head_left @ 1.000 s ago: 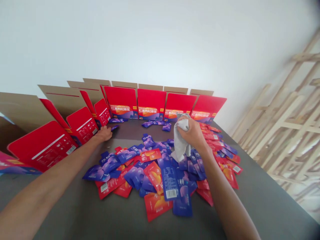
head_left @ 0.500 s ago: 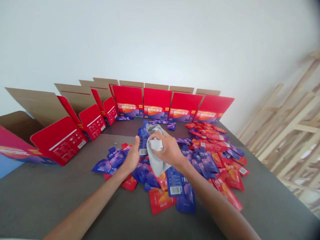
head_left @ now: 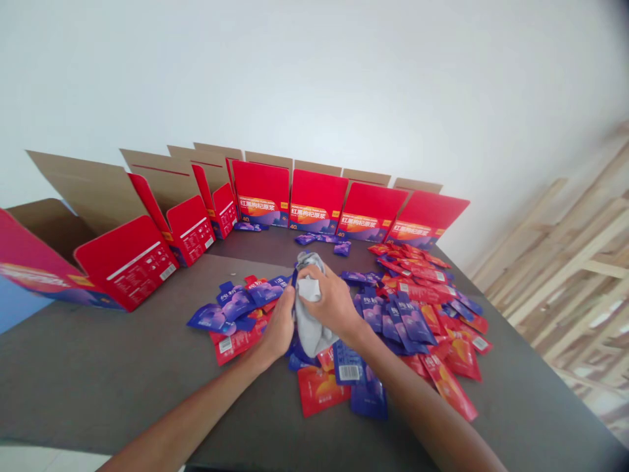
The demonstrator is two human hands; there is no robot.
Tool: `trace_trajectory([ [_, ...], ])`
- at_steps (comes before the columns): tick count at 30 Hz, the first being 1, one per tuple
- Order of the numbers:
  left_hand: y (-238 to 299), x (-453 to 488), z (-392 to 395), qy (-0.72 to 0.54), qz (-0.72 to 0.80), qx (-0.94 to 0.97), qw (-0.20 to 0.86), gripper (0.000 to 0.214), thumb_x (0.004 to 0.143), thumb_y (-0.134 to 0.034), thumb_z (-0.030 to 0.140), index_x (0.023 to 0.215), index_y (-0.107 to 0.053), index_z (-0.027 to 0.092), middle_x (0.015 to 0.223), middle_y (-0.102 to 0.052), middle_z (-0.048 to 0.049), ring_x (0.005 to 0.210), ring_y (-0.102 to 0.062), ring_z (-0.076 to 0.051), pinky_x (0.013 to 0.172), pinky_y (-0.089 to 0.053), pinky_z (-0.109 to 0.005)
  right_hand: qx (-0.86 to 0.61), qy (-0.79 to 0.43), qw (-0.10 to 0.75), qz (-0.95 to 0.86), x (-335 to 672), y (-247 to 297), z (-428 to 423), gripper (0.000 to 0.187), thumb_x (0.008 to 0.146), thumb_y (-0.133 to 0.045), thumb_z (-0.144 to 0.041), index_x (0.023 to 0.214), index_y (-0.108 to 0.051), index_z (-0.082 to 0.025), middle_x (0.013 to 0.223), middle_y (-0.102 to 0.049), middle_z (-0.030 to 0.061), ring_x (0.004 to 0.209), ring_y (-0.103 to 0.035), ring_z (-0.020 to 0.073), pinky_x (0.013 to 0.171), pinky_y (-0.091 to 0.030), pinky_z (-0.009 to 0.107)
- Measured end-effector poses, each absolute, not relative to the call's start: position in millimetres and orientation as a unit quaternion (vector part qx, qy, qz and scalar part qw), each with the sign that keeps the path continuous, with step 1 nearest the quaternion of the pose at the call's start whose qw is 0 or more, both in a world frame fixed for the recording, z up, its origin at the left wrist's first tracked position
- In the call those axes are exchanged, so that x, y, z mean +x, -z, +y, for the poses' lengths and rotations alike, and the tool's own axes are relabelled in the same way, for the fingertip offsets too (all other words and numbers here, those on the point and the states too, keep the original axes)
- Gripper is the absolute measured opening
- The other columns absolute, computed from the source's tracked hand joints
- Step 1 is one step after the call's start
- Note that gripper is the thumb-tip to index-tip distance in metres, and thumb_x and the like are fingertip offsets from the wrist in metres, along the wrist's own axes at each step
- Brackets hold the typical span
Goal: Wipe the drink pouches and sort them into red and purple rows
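Observation:
My right hand [head_left: 333,303] is closed around a bunched grey-white cloth [head_left: 310,324] above the middle of a heap of red and purple sachets [head_left: 393,308]. My left hand [head_left: 280,322] is pressed against the left side of the cloth, fingers curled over a purple sachet [head_left: 293,283] that it holds against the cloth. Both forearms reach in from the bottom edge over the dark grey table [head_left: 122,380].
A row of open red cartons [head_left: 314,203] with raised brown flaps stands along the table's far edge and curves down the left side [head_left: 128,262]. Wooden frames [head_left: 574,255] lean at the right beside a white wall.
My left hand came back from the cartons at the far left to the cloth, bringing a purple sachet. My right hand lowered the cloth toward me. The view shifted slightly.

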State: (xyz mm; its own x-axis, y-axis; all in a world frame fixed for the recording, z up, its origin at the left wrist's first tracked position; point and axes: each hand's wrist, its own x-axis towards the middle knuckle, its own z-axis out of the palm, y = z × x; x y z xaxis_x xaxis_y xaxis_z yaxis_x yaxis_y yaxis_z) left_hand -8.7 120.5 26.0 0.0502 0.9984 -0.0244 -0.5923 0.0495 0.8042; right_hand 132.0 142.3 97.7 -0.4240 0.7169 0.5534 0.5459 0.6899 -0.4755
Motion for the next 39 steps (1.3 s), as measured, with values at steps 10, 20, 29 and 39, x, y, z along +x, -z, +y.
trace_trajectory([
  [10, -38.9, -9.7, 136.1, -0.588, 0.332, 0.272, 0.686, 0.055, 0.079, -0.088, 0.022, 0.130, -0.068, 0.025, 0.096, -0.080, -0.0012, 0.091, -0.078, -0.018, 0.082, -0.061, -0.026, -0.406, -0.079, 0.499, -0.762, 159.1, -116.8, 165.0, 0.013, 0.085, -0.058, -0.021, 0.097, -0.060, -0.026, 0.091, -0.069, 0.0035, 0.087, -0.066, 0.0240, 0.079, -0.050, 0.033],
  [20, -36.6, -13.8, 144.1, -0.617, 0.322, 0.249, 0.673, 0.025, 0.087, -0.083, 0.030, 0.105, -0.070, 0.021, 0.098, -0.081, -0.0044, 0.092, -0.079, -0.021, 0.088, -0.065, -0.033, -0.359, -0.095, 0.343, -0.863, 153.5, -115.0, 154.4, 0.019, 0.087, -0.062, -0.017, 0.105, -0.063, -0.026, 0.103, -0.070, 0.0035, 0.093, -0.068, 0.0222, 0.076, -0.047, 0.028],
  [29, -49.1, -21.2, 144.6, -0.656, 0.279, 0.254, 0.654, 0.017, 0.088, -0.080, 0.031, 0.095, -0.066, 0.023, 0.104, -0.078, -0.0016, 0.106, -0.075, -0.023, 0.098, -0.061, -0.035, -0.378, -0.042, 0.186, -0.906, 131.8, -93.2, 141.2, 0.034, 0.089, -0.064, -0.017, 0.122, -0.065, -0.026, 0.123, -0.071, 0.0086, 0.096, -0.071, 0.0256, 0.076, -0.051, 0.031],
  [39, -47.0, -11.7, 137.3, -0.587, 0.355, 0.357, 0.634, 0.030, 0.084, -0.080, 0.047, 0.096, -0.073, 0.021, 0.103, -0.079, -0.0096, 0.106, -0.075, -0.029, 0.096, -0.060, -0.039, -0.413, -0.054, 0.251, -0.874, 143.2, -101.2, 153.0, 0.020, 0.092, -0.062, -0.017, 0.109, -0.065, -0.026, 0.112, -0.071, 0.0069, 0.095, -0.070, 0.0249, 0.073, -0.049, 0.030],
])
